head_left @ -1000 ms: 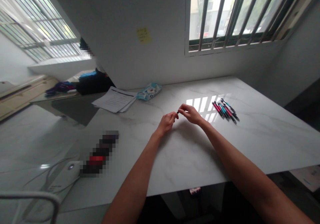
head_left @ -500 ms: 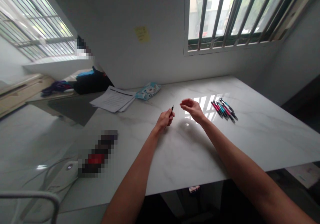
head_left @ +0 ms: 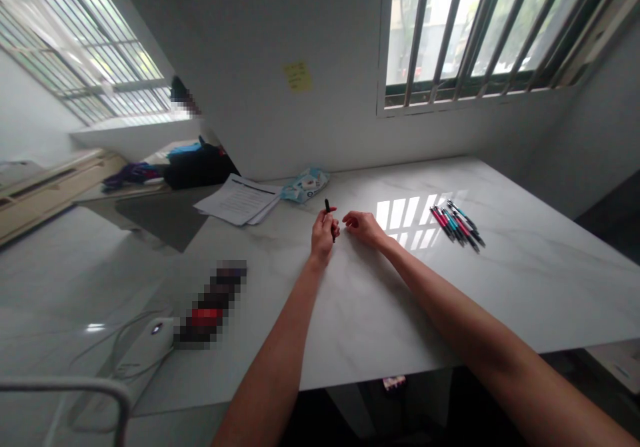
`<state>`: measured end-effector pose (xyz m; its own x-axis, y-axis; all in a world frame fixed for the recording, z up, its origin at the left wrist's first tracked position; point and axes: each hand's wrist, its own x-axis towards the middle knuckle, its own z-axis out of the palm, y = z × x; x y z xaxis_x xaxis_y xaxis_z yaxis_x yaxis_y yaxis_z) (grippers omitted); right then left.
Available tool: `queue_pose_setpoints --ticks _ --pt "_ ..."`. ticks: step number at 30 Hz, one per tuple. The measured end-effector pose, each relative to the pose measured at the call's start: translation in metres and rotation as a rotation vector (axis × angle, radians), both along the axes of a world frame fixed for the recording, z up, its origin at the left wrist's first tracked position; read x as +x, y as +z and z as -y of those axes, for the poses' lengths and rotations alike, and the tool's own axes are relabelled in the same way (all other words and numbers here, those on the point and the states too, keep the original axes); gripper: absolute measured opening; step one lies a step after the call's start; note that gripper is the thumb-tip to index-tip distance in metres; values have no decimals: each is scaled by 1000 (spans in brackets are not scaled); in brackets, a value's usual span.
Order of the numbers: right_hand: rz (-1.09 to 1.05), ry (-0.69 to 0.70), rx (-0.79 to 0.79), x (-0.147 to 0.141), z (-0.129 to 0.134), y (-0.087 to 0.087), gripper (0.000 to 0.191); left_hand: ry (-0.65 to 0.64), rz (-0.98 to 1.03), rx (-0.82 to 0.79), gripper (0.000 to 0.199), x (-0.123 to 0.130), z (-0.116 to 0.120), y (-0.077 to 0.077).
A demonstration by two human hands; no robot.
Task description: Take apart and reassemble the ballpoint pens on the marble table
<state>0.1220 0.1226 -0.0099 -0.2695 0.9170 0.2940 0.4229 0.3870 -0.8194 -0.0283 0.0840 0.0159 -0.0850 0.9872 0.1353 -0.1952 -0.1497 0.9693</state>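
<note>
Near the middle of the marbled table, my left hand is closed around a dark pen, whose black end stands up above the fingers; a small red part shows beside it. My right hand is just to the right, its fingers bent and a little apart, with nothing visible in them and a small gap to my left hand. Farther right, several pens in red, teal and black lie side by side on the table.
Printed sheets and a blue-white packet lie at the back left. A white power strip or device with cables and a blurred dark object are at the left. A yellow note is on the wall.
The pen in my left hand has turned more upright and shows more of its length. My right hand has moved left and down, closer to my left hand. The view has shifted slightly.
</note>
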Motion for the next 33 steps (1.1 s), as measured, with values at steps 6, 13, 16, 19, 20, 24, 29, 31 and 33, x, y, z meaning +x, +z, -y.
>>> queue_pose_setpoints --ticks 6,13,16,19,20,24,29,31,33 --pt "-71 17 -47 44 23 14 31 -43 -149 3 20 15 7 -4" --pt "52 -137 51 69 57 34 56 -131 -530 134 22 41 36 -5" --pt "56 -141 89 65 58 37 58 -180 -498 98 21 46 41 -5" --pt "4 -83 109 64 56 39 47 -228 -404 80 23 44 39 -4" --pt "-15 -63 110 65 56 39 43 -235 -373 75 26 43 38 -4" --pt "-170 7 68 67 54 40 33 -179 -375 65 34 40 36 -4" --pt "-404 65 -37 67 51 39 38 -151 -420 102 30 40 36 -7" --pt "-453 113 -75 68 51 40 46 -149 -402 111 30 40 35 -8" --pt "-437 107 -79 69 51 40 52 -150 -409 117 28 40 34 -9"
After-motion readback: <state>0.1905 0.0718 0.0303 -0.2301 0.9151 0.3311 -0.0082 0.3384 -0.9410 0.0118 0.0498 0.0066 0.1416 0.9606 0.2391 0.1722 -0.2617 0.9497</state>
